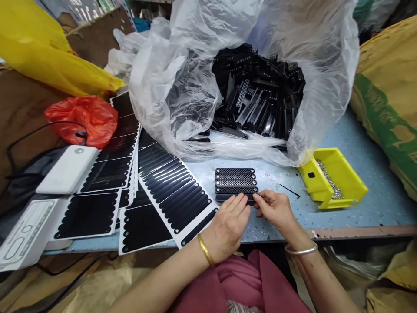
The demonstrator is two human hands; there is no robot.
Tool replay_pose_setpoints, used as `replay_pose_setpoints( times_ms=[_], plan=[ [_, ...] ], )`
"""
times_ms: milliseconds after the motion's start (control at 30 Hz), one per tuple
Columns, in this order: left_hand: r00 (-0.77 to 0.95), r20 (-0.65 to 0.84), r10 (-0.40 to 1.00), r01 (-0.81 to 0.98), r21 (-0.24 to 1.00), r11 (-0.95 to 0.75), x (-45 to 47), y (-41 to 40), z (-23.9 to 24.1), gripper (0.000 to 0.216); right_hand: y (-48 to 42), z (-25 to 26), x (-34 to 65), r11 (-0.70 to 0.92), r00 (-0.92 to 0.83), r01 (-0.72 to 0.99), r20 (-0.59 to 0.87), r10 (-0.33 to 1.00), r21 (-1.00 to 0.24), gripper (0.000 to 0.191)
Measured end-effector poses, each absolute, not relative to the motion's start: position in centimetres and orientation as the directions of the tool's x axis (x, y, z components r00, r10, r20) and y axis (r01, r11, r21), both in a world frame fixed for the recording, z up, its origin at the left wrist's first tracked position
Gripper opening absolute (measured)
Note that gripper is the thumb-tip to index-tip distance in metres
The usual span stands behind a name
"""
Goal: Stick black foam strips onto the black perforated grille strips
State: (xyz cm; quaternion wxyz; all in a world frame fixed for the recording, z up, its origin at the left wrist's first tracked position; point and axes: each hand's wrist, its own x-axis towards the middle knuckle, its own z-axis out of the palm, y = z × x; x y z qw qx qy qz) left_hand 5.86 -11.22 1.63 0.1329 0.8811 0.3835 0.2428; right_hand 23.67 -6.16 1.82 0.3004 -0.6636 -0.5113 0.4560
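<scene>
Several slim black plastic pieces with a mesh face (234, 177) lie side by side on the blue table. Nearest to me in this row is a black piece with a smooth top (223, 197), partly hidden by my fingers. My left hand (230, 224) rests on it with the fingers together and stretched out flat. At the right end of the same piece, my right hand (275, 211) has thumb and fingers closed in a pinch. Sheets of black rounded strip stickers (177, 191) lie to the left of my hands.
A large clear plastic bag (195, 104) full of black plastic parts (257, 100) stands behind the row. On the right are a yellow bin (355, 187) of small metal pieces and a thin black hex key (289, 190). A white power bank (68, 169) and a red bag (83, 119) sit left.
</scene>
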Motion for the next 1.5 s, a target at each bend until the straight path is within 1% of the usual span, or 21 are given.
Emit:
replay_pose_setpoints(
  times_ms=[100, 300, 400, 467, 500, 533, 600, 667, 733, 767, 833, 933, 1033, 1233, 1300, 1333, 1400, 1433, 1500],
  plan=[
    [0.509, 0.371, 0.777, 0.651, 0.424, -0.63, 3.4, -12.0, 1.2, 0.049, -6.1, 1.9, 23.6, -0.338, 0.068, 0.378, -0.339, 0.938, -0.862, 0.04],
    [0.355, 0.423, 0.834, 0.701, 0.47, -0.536, -0.3, -12.1, 1.2, 0.04, -6.1, 1.8, 23.7, -0.318, 0.067, 0.369, -0.316, 0.946, -0.874, 0.044],
    [0.177, 0.474, 0.863, 0.769, 0.481, -0.421, -1.7, -12.4, 2.0, 0.035, -6.2, 1.8, 23.8, -0.296, 0.044, 0.396, -0.304, 0.952, -0.869, 0.047],
    [0.018, 0.456, 0.89, 0.789, 0.54, -0.293, -2.7, -13.4, 2.9, 0.03, -6.2, 2.0, 24.2, -0.274, 0.01, 0.429, -0.299, 0.954, -0.861, 0.049],
    [-0.065, 0.417, 0.906, 0.779, 0.588, -0.215, -3.3, -14.2, 3.4, 0.026, -6.3, 2.1, 24.5, -0.261, -0.004, 0.442, -0.293, 0.956, -0.858, 0.049],
    [-0.144, 0.331, 0.933, 0.75, 0.652, -0.116, -3.9, -15.2, 3.9, 0.021, -6.5, 2.3, 25.0, -0.246, -0.012, 0.448, -0.281, 0.96, -0.859, 0.049],
    [-0.269, 0.102, 0.958, 0.647, 0.756, 0.101, -5.1, -17.6, 4.6, 0.018, -6.9, 2.9, 26.1, -0.203, 0.02, 0.446, -0.217, 0.976, -0.872, 0.048],
    [-0.347, -0.142, 0.927, 0.481, 0.821, 0.307, -6.2, -20.0, 4.4, 0.022, -7.5, 3.5, 27.1, -0.147, 0.114, 0.462, -0.106, 0.988, -0.875, 0.043],
    [-0.412, -0.327, 0.851, 0.266, 0.849, 0.456, -6.9, -21.8, 3.4, 0.031, -8.3, 4.2, 27.6, -0.086, 0.201, 0.522, 0.024, 0.979, -0.849, 0.034],
    [-0.42, -0.411, 0.809, 0.152, 0.847, 0.509, -7.0, -22.4, 2.8, 0.034, -8.7, 4.6, 27.5, -0.05, 0.208, 0.561, 0.083, 0.975, -0.826, 0.029],
    [-0.416, -0.538, 0.733, -0.046, 0.818, 0.574, -6.8, -23.1, 1.6, 0.038, -9.7, 5.1, 26.4, 0.059, 0.12, 0.613, 0.166, 0.979, -0.788, 0.02],
    [-0.355, -0.637, 0.684, -0.221, 0.768, 0.601, -5.2, -23.0, 0.9, 0.038, -11.3, 5.2, 23.2, 0.266, -0.144, 0.576, 0.224, 0.964, -0.773, 0.014],
    [-0.292, -0.674, 0.678, -0.349, 0.735, 0.581, -3.2, -22.5, 1.6, 0.037, -12.4, 4.3, 19.8, 0.391, -0.319, 0.507, 0.254, 0.913, -0.768, 0.013],
    [-0.24, -0.681, 0.691, -0.559, 0.679, 0.475, -1.6, -22.3, 3.0, 0.03, -12.4, 2.5, 15.8, 0.493, -0.463, 0.444, 0.28, 0.841, -0.748, 0.014],
    [-0.249, -0.678, 0.692, -0.606, 0.666, 0.434, -1.6, -22.6, 3.3, 0.035, -12.2, 2.1, 14.9, 0.507, -0.496, 0.438, 0.27, 0.825, -0.743, 0.014],
    [-0.249, -0.676, 0.693, -0.63, 0.657, 0.414, -1.7, -22.6, 3.4, 0.041, -12.1, 1.9, 14.5, 0.512, -0.51, 0.444, 0.263, 0.819, -0.735, 0.013],
    [-0.216, -0.673, 0.707, -0.666, 0.631, 0.397, -1.7, -22.6, 3.7, 0.053, -12.2, 1.5, 13.9, 0.533, -0.541, 0.479, 0.243, 0.805, -0.697, 0.012],
    [-0.19, -0.667, 0.72, -0.674, 0.622, 0.399, -1.6, -22.5, 3.8, 0.054, -12.3, 1.2, 13.7, 0.552, -0.563, 0.504, 0.232, 0.793, -0.664, 0.013],
    [-0.143, -0.647, 0.749, -0.662, 0.625, 0.414, -1.7, -22.1, 4.1, 0.047, -12.7, 0.8, 13.6, 0.599, -0.615, 0.542, 0.208, 0.761, -0.589, 0.015]
  ],
)
